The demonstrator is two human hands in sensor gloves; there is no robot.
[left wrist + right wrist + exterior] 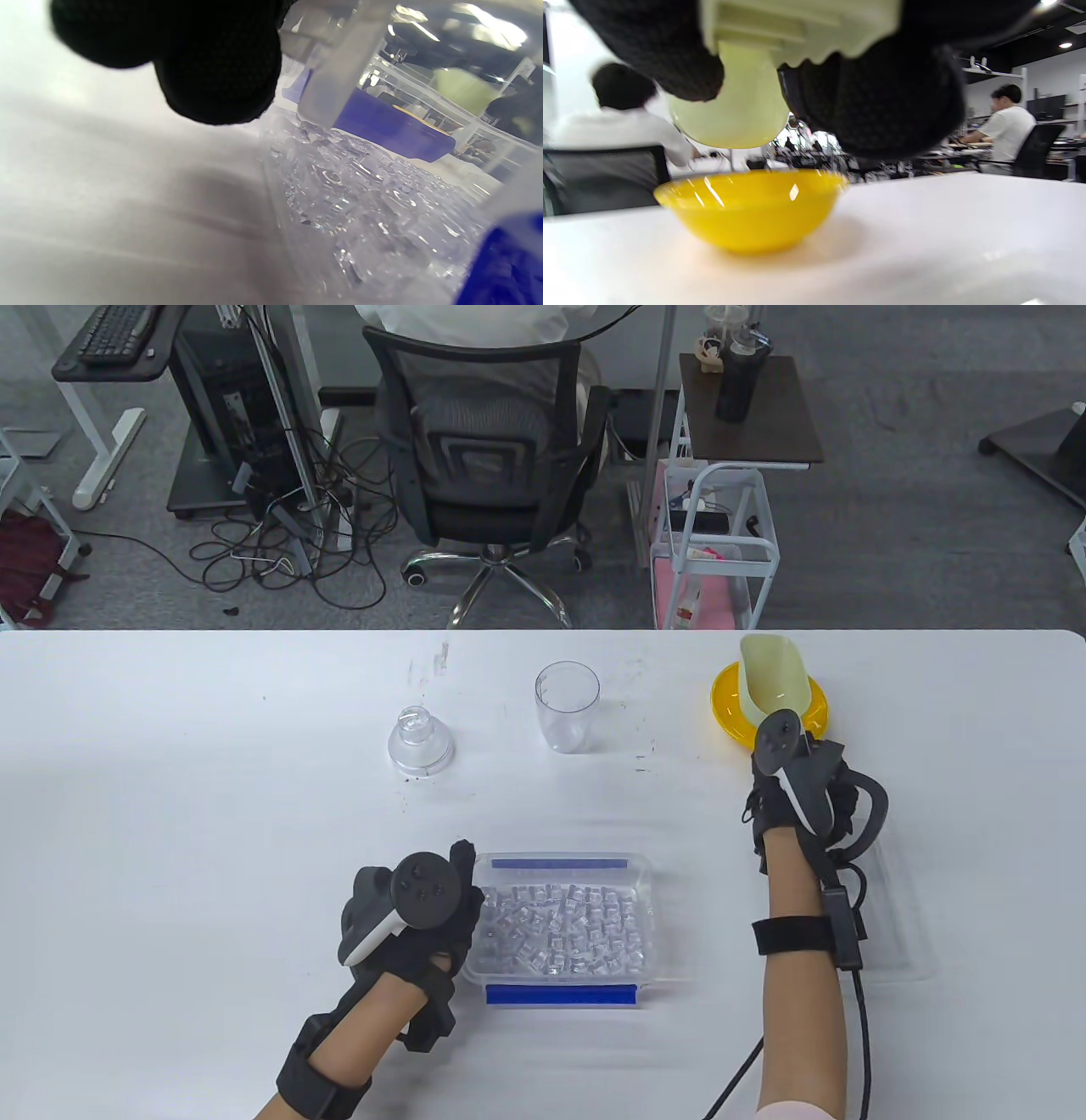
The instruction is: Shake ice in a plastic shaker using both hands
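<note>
the clear plastic shaker cup (567, 717) stands upright and uncapped near the middle of the white counter (170, 814), with its clear domed plastic lid (420, 741) set down apart from it on the left. nearer the person, a clear rectangular plastic tub (646, 891) with blue tape strips on its near and far rims holds a heap of ice cubes (560, 929).

the left hand (416, 912) sits at the tub's left edge; in the left wrist view its black gloved fingertips (220, 63) lie against the tub's corner wall, but i cannot tell whether this grip is closed on the rim or only resting against it.

the right hand (797, 785) is well off to the right, its grip closed round the handle of a pale green plastic scoop (772, 678). the scoop's bowl points away from the person and hangs over a shallow yellow plastic bowl (730, 708) at the counter's far right; in the right wrist view the scoop (742, 106) is clear of the yellow bowl (751, 212), not touching it.

beyond the counter, a person sits in a black mesh office chair (488, 449), and a white trolley (721, 551) stands to its right.
</note>
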